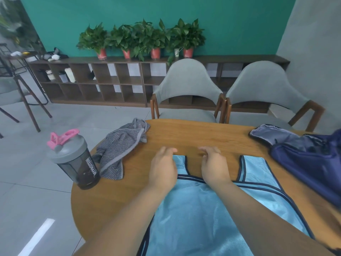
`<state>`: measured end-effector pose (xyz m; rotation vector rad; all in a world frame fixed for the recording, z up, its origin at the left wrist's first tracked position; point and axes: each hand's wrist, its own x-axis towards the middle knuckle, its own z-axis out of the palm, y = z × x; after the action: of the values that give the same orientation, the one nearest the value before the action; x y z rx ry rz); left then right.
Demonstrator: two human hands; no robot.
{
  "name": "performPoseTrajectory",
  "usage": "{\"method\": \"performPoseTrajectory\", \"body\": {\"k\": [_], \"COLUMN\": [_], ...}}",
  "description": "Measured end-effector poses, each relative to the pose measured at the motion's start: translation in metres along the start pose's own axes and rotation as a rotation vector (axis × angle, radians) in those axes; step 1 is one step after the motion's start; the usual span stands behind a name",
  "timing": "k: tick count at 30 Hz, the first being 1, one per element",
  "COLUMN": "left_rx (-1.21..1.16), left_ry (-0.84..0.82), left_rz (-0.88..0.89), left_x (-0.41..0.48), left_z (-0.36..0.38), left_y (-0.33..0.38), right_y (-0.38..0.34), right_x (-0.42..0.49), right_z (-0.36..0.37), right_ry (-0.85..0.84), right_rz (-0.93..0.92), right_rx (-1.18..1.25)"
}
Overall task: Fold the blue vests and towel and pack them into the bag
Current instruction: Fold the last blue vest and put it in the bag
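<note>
Early stage: my left hand [163,169] and right hand [214,167], loosely curled and empty, hover over 1 light-blue mesh vest [193,209] lying unfolded at the round wooden table [193,133]'s near edge; grey striped towel [120,145] crumpled at left edge, navy fabric bag [304,159] open at right.

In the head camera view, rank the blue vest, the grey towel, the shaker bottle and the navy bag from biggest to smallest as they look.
1. blue vest, nearest the camera.
2. navy bag, though the frame edge cuts it off.
3. grey towel and shaker bottle: too alike to rank.
</note>
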<state>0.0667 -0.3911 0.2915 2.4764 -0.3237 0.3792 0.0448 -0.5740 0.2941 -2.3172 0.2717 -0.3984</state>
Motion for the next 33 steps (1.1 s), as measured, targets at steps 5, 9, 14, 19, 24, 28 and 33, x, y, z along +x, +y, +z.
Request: {"method": "performPoseTrajectory", "body": {"k": [5, 9, 14, 19, 24, 28, 33], "left_rx": [0.392, 0.438, 0.408, 0.464, 0.430, 0.399, 0.286], "left_ry": [-0.555, -0.594, -0.472, -0.497, -0.459, -0.441, -0.349], "left_rz": [-0.001, -0.027, -0.004, 0.017, 0.007, 0.023, 0.074], "left_x": [-0.013, -0.010, -0.015, -0.020, -0.021, -0.025, -0.026], "left_z": [0.022, 0.023, 0.034, 0.043, 0.039, 0.036, 0.027], "left_y": [0.011, 0.013, 0.030, 0.031, 0.034, 0.035, 0.033], "right_y": [0.042, 0.077, 0.116, 0.121, 0.113, 0.109, 0.111], "right_x": [-0.011, -0.016, -0.016, -0.017, -0.018, -0.017, -0.014], "right_z": [-0.032, -0.069, -0.090, -0.097, -0.099, -0.093, -0.103], "right_ry": [0.220, 0.191, -0.054, -0.258, -0.245, -0.285, -0.230], "right_rz": [-0.049, 0.102, 0.078, 0.095, 0.106, 0.010, -0.028], "right_rx": [-0.208, -0.275, -0.560, -0.700, -0.768, -0.730, -0.598]}}
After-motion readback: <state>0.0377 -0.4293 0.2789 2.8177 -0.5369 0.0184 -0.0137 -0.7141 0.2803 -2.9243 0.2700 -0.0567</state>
